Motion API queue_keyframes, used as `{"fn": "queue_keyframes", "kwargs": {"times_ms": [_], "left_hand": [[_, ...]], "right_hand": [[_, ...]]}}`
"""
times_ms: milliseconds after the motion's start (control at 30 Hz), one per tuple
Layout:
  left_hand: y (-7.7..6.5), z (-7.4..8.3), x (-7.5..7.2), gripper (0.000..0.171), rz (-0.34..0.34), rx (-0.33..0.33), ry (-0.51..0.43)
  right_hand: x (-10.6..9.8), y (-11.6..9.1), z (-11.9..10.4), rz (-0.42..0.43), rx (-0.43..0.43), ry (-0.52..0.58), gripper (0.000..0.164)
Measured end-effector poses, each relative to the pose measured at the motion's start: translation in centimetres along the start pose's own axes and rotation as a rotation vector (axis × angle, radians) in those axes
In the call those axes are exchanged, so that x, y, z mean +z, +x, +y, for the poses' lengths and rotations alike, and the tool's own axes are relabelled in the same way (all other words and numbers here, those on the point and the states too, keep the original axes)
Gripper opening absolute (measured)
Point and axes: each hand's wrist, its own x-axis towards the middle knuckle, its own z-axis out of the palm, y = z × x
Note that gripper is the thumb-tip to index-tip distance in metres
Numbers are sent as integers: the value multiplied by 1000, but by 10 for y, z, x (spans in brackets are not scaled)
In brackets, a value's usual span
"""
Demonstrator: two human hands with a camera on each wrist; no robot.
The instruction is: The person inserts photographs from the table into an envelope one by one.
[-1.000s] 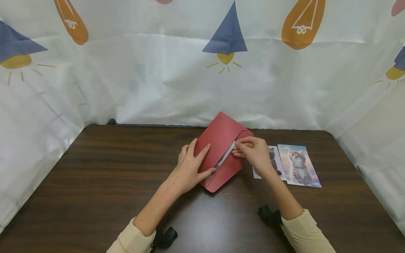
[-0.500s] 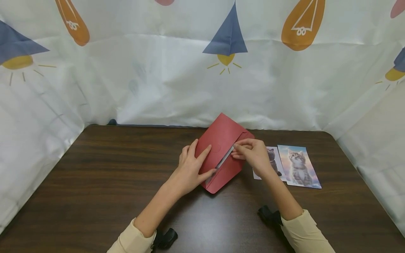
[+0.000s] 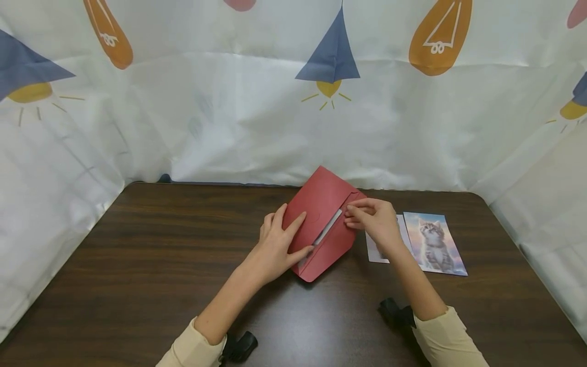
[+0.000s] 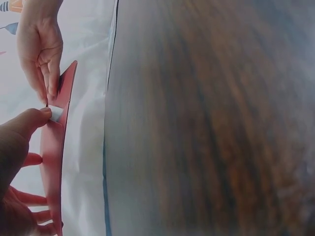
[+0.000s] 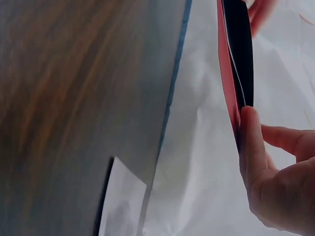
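A red envelope (image 3: 316, 201) lies slanted at the table's back. A strip of white card (image 3: 327, 228) shows in its opening. My left hand (image 3: 272, 244) rests on the envelope with fingers spread over its face. In the left wrist view, the left thumb (image 4: 37, 118) lies right at the opening, beside the card's white corner (image 4: 56, 114). My right hand (image 3: 373, 219) has its fingertips at the flap (image 3: 337, 244), just right of the card. In the right wrist view, one right fingertip (image 5: 250, 115) touches the envelope's edge (image 5: 227, 78), with the thumb apart from it.
A kitten picture card (image 3: 433, 244) lies on the wooden table (image 3: 160, 265) at the right. Another card (image 3: 375, 251) beside it is partly covered by my right hand and forearm. A white patterned curtain (image 3: 229, 122) hangs behind the table.
My right fingers have left the card's upper end and shifted slightly right onto the flap. More of the white card's end shows now. The left hand stays in place on the envelope.
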Motion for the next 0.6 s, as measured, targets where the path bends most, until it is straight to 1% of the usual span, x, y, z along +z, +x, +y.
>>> {"fn": "queue_keyframes", "kwargs": {"times_ms": [200, 367, 600], "left_hand": [[-2, -1, -2, 74, -31, -35, -18], [-2, -2, -4, 75, -54, -64, -28], [-3, -2, -6, 75, -45, -66, -38]], "right_hand": [[-14, 2, -1, 31, -60, -81, 31], [-28, 5, -1, 88, -122, -174, 32], [-47, 9, 2, 146, -157, -323, 34]]}}
